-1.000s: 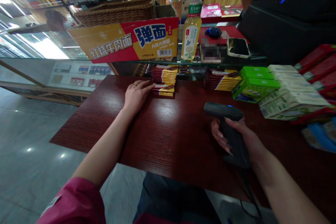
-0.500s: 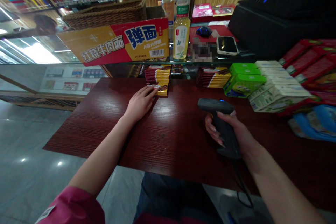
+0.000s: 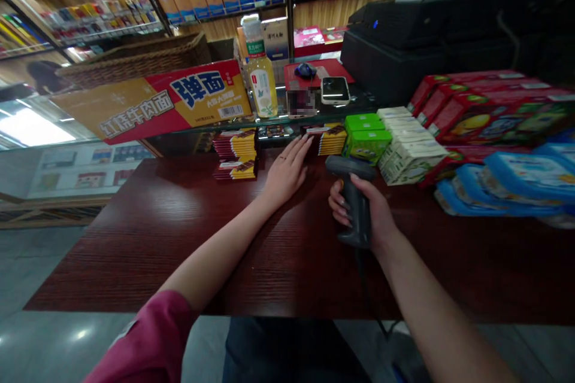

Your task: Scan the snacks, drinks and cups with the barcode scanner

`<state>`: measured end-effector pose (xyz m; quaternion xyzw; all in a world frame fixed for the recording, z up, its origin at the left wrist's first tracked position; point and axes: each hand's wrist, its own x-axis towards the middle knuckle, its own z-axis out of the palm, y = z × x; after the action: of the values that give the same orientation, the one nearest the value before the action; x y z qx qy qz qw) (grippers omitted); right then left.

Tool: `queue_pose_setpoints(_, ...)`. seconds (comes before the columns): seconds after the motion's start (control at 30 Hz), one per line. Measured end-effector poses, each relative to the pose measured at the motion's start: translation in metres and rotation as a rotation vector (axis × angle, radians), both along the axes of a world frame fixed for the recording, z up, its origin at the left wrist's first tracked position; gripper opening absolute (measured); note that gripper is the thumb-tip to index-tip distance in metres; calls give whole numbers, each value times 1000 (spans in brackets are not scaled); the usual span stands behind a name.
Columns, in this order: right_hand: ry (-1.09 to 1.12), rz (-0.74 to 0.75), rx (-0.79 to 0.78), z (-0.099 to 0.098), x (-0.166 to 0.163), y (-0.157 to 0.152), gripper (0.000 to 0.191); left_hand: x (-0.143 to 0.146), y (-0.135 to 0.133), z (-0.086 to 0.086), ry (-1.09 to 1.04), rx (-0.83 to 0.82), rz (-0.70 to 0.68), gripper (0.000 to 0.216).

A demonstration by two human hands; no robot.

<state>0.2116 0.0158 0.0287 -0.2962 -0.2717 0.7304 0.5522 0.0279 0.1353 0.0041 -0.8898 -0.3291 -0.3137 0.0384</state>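
Note:
My right hand (image 3: 366, 206) is wrapped round the handle of a dark barcode scanner (image 3: 357, 191), held upright over the counter with its cable hanging down. My left hand (image 3: 287, 170) stretches forward with fingers extended and close together. Its fingertips reach the left side of a stack of chocolate bars (image 3: 331, 140) in dark red and yellow wrappers; whether they touch it I cannot tell. Left of that hand stand similar chocolate bars (image 3: 236, 145), with a lower pile (image 3: 238, 169) in front of them.
Right of the chocolate are green boxes (image 3: 367, 137), pale cartons (image 3: 408, 146), red boxes (image 3: 485, 114) and blue packs (image 3: 503, 185). Behind, on a glass ledge, stand a noodle carton (image 3: 157, 102), a bottle of yellow drink (image 3: 262, 81) and a phone (image 3: 335, 91).
My left hand has left the left chocolate pile and moved right to the other stack. My right hand still holds the scanner. The view has turned to the right.

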Motion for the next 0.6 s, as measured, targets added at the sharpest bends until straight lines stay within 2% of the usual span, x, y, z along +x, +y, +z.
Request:
queue_pose_setpoints(0.1, 1, -24, 5, 0, 3, 0, 36, 29, 31, -3, -66, -25, 103, 66)
queue_pose_setpoints(0.23, 7, -33, -1, 1, 1, 0, 36, 24, 45, -5, -164, -40, 135, 39)
queue_pose_setpoints(0.33, 8, -28, -1, 3, 0, 0, 35, 10, 36, -5, -311, -27, 77, 30)
queue_pose_setpoints(0.4, -2, -15, 9, 4, -1, -2, 35, 2, 26, -4, -424, -78, 55, 28)
queue_pose_setpoints(0.47, -19, 17, 19, 6, -1, -4, 36, -7, 15, -5, -553, -191, 72, 24)
queue_pose_setpoints(0.6, -77, 133, 15, 10, -6, -12, 39, -36, -11, -8, -759, -523, 99, 25)
